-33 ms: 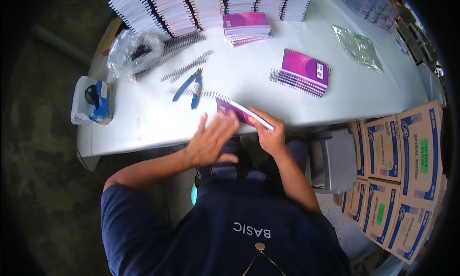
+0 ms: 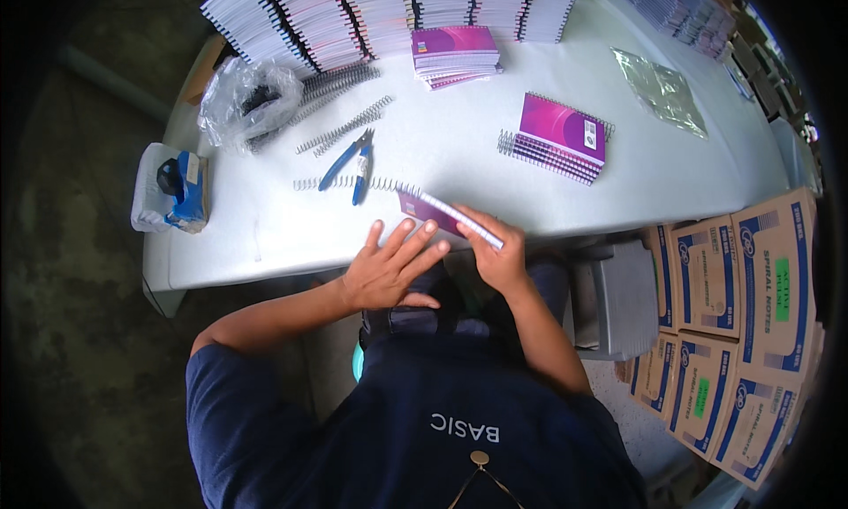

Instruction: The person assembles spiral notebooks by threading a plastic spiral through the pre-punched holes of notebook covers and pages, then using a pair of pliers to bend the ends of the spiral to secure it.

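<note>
Notebook (image 2: 417,207) with a purple cover, tilted, at the near edge of the white table (image 2: 459,147), is gripped at its near right end by the right hand (image 2: 496,254), whose thumb and fingers close around it; the clock directions below are read from it, with 12 pointing away from the person. At about 8 o'clock, the left hand (image 2: 393,263) is spread wide and holds nothing, its fingertips just beside the cover; whether they touch it I cannot tell. A metal coil (image 2: 307,185) meets the notebook's far left end and runs out toward 10 o'clock, past the blue-handled pliers (image 2: 334,166), which lie with handles apart and tips pointing away. Between 10 and 11, beyond the pliers, lie loose coils (image 2: 346,127), and farther out at 10 a crumpled clear bag (image 2: 231,102) sits beside a bundle of coils (image 2: 331,89). At 12 o'clock stands a stack of purple notebooks (image 2: 455,54), with a row of thick white bundles (image 2: 380,14) behind it. At 2 o'clock is a pile of coil-bound notebooks (image 2: 561,131), and farther along that line a flat clear bag (image 2: 661,92). Brown cartons (image 2: 707,279) are piled at 4 o'clock, beyond a grey plastic seat (image 2: 627,297).
</note>
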`<state>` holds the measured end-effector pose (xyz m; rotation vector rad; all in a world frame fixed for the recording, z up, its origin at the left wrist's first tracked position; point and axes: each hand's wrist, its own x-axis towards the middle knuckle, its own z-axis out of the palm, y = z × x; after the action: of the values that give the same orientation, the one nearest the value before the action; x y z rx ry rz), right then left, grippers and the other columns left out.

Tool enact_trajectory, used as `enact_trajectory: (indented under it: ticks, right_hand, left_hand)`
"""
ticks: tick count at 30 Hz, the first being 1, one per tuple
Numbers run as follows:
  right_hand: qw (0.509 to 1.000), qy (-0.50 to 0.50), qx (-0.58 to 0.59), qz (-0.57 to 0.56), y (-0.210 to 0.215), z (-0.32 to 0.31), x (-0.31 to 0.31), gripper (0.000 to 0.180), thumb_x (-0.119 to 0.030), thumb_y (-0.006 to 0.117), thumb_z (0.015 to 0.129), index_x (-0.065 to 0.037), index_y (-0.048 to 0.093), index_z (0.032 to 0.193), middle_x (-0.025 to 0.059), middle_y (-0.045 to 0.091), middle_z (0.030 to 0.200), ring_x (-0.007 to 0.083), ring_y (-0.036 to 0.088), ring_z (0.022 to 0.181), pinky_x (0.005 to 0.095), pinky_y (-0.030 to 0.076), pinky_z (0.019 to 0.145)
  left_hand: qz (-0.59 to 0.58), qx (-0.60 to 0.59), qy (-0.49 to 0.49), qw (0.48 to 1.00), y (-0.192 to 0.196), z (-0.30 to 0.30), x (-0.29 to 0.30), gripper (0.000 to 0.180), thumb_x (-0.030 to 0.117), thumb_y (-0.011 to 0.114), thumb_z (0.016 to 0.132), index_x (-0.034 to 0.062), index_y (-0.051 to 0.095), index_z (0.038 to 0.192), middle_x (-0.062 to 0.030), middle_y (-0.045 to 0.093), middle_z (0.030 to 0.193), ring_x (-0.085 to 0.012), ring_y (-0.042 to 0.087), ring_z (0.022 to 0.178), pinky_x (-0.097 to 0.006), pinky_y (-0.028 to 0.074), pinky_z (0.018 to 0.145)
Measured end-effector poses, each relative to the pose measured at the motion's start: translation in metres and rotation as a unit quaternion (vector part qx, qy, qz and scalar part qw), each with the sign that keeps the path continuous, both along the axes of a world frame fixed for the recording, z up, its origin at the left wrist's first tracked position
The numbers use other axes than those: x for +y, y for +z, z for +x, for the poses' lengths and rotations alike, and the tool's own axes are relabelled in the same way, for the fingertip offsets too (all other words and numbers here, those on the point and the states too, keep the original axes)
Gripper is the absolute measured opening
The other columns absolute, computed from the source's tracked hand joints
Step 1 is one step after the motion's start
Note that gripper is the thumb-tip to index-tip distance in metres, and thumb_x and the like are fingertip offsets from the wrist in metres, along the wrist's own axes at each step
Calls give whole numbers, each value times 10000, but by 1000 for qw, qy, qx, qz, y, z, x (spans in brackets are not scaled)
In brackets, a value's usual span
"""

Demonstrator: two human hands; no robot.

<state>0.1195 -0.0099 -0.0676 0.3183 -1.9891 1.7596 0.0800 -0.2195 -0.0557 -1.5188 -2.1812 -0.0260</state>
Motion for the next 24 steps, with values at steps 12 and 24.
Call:
enact_trajectory:
  ticks: [12,24]
  right_hand:
    - [993,-20,63,98,4,7,-14,387,101,604,737,-51,663,1088,138,679,1010,289,672,861,343,537,755]
    - [982,-10,133,133,13,2,-18,415,91,608,721,-49,649,1110,134,675,1035,276,675,891,337,547,754]
  left_hand:
    - [268,103,42,957,1,-51,2,1039,820,371,730,32,336,1406,-318,212,1453,-545,133,1340,-659,98,1025]
    - [294,-40,52,954,15,-31,40,1102,770,517,698,-134,344,1304,-352,257,1391,-524,278,1273,-632,202,1029]
